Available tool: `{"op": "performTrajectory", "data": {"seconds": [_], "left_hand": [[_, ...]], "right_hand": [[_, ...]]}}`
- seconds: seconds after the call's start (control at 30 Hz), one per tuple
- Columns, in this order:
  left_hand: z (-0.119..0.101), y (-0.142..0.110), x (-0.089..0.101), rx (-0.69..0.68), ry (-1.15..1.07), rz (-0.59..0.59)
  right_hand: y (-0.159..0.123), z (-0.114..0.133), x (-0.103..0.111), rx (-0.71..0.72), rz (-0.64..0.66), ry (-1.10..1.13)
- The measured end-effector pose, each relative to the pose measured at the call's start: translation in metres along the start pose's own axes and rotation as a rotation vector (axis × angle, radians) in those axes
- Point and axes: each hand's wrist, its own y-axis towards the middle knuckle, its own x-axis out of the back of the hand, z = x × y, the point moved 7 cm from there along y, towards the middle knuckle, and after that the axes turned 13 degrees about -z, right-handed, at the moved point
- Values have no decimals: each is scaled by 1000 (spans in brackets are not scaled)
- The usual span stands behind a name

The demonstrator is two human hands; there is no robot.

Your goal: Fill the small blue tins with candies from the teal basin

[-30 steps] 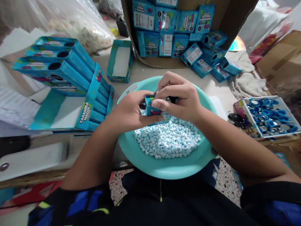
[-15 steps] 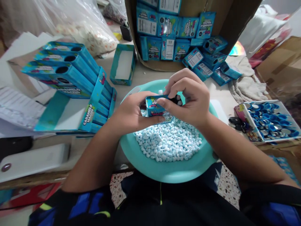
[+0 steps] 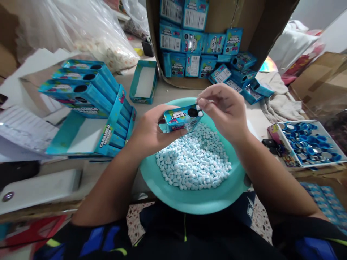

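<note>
Forearms (image 3: 108,184) angled inward. Left hand (image 3: 151,130) curled in a grip; right hand (image 3: 227,110) just beside it, fingers (image 3: 215,91) bent toward thumb (image 3: 210,107).

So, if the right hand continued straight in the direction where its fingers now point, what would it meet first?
Most likely the small blue printed cardboard box in the left hand, near its round dark opening. The right hand, round white candies at its fingertips, looks very close, perhaps touching; depth is unclear.
</note>
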Motion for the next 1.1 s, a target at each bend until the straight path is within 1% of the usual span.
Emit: {"op": "performTrajectory", "data": {"seconds": [0.13, 0.2, 0.3, 0.37, 0.5, 0.67, 0.73, 0.77, 0.83, 0.87, 0.9, 0.93, 1.0, 1.03, 1.1], "left_hand": [[-1, 0, -2, -21, 36, 26], [-2, 0, -2, -19, 53, 41], [-4, 0, -1, -12, 62, 32], [-4, 1, -1, -11, 63, 21], [-4, 1, -1, -5, 62, 17], [-5, -1, -3, -25, 78, 67], [-3, 0, -2, -3, 40, 32], [-1, 0, -1, 11, -2, -8], [3, 3, 4, 33, -117, -126], [5, 5, 7, 44, -174, -190], [8, 6, 9, 56, -221, -252], [10, 8, 12, 74, -255, -309], [16, 10, 14, 124, -283, -374], [18, 10, 14, 144, -287, -388], [20, 11, 12, 163, -265, -368]], "right_hand": [[-3, -21, -15, -216, 171, 21], [-6, -28, -21, -313, 227, 66], [-10, -37, -24, -464, 236, 135], [-11, -41, -22, -533, 226, 172], [-12, -44, -22, -547, 261, 179], [-14, -47, -27, -522, 279, 134], [-13, -52, -26, -545, 258, 109], [-12, -56, -24, -567, 246, 88], [-9, -67, -19, -589, 225, -38], [-7, -71, -15, -574, 233, -166], [-7, -75, -14, -547, 268, -334], [-10, -77, -13, -518, 337, -525], [-22, -78, -19, -464, 545, -880], [-32, -75, -24, -441, 664, -1000], [-55, -65, -37, -402, 883, -1123]]}}
